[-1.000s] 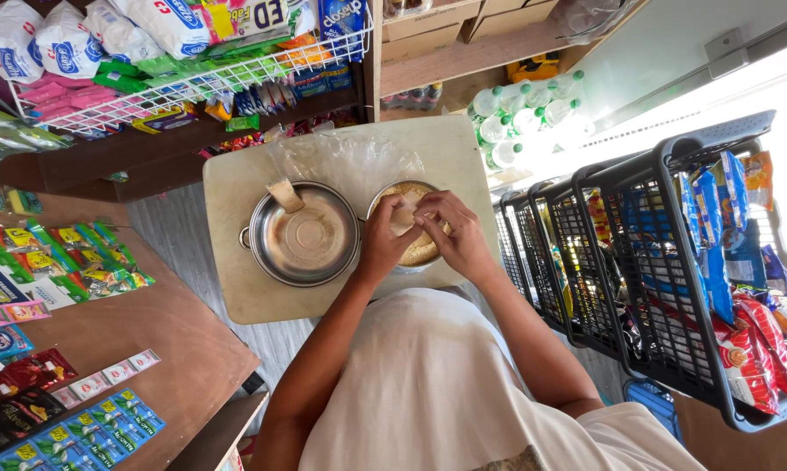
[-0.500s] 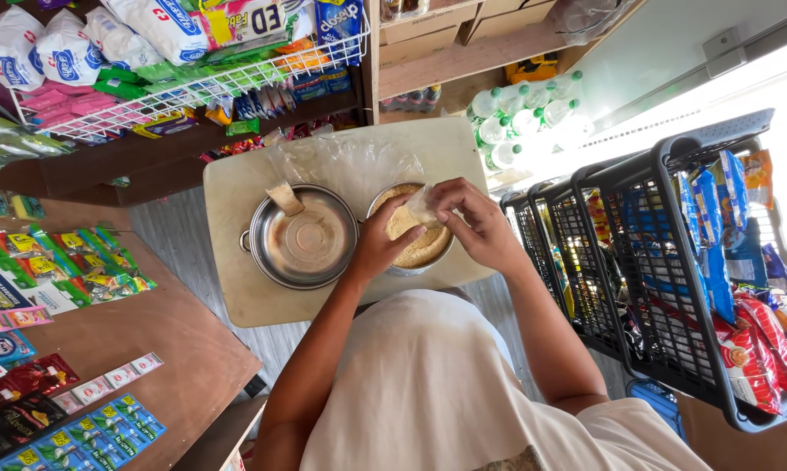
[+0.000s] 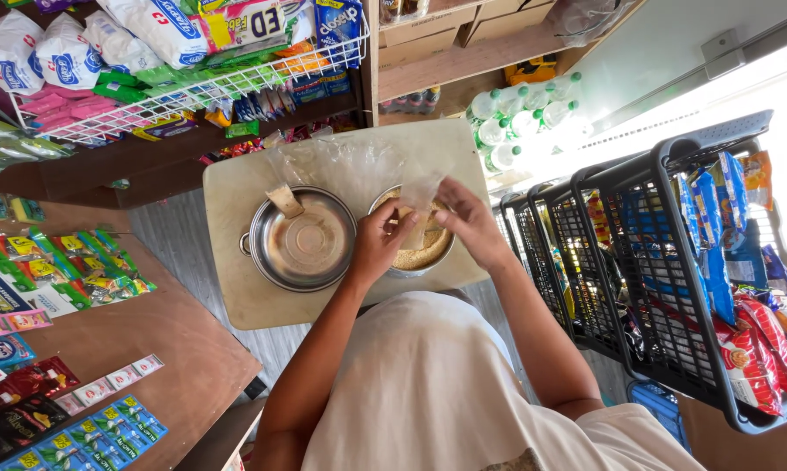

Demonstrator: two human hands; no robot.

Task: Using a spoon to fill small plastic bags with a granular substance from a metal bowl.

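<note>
We are pinching a small clear plastic bag (image 3: 421, 209) between our left hand (image 3: 378, 240) and right hand (image 3: 467, 222), fingers closed on its edges (the bag partly filled with tan grain). It is hanging just over a steel bowl (image 3: 413, 253) of the same grain. To the left, a wider steel pan (image 3: 302, 240) is sitting on the pale tabletop (image 3: 236, 288). Stocked shop shelves (image 3: 184, 87) are lining the far side; black wire racks (image 3: 655, 262) are standing right.
</note>
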